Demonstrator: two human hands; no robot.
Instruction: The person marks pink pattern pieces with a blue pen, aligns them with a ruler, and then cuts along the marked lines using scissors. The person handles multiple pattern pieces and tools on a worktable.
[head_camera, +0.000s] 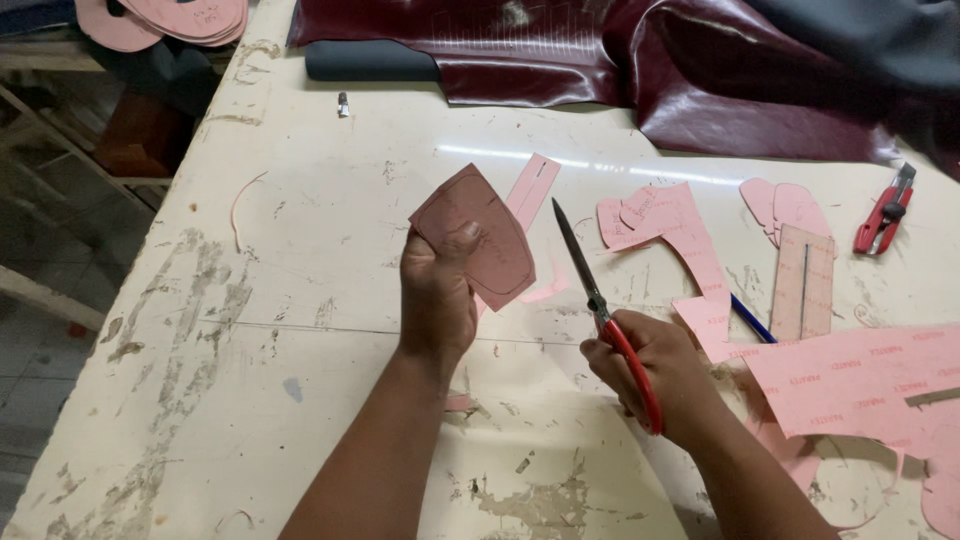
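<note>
I read this as a leather-goods or shoemaking workshop. The worn, paint-scraped worktable (300, 330) fills my view. At twelve o'clock lies a sheet of glossy maroon leather (620, 60) with a dark roll (370, 60) beside it. At three o'clock I see pink card patterns (680, 230) scattered about, and a red utility knife (884, 215) near two o'clock. More pink cut-outs (170, 20) are stacked at eleven o'clock.

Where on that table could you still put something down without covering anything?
The left half of the worn table, from its left edge to the left hand holding a pink pattern piece, is bare. It is crowded right of the scissors, with pink card cutouts, and along the back under dark red leather.
</note>
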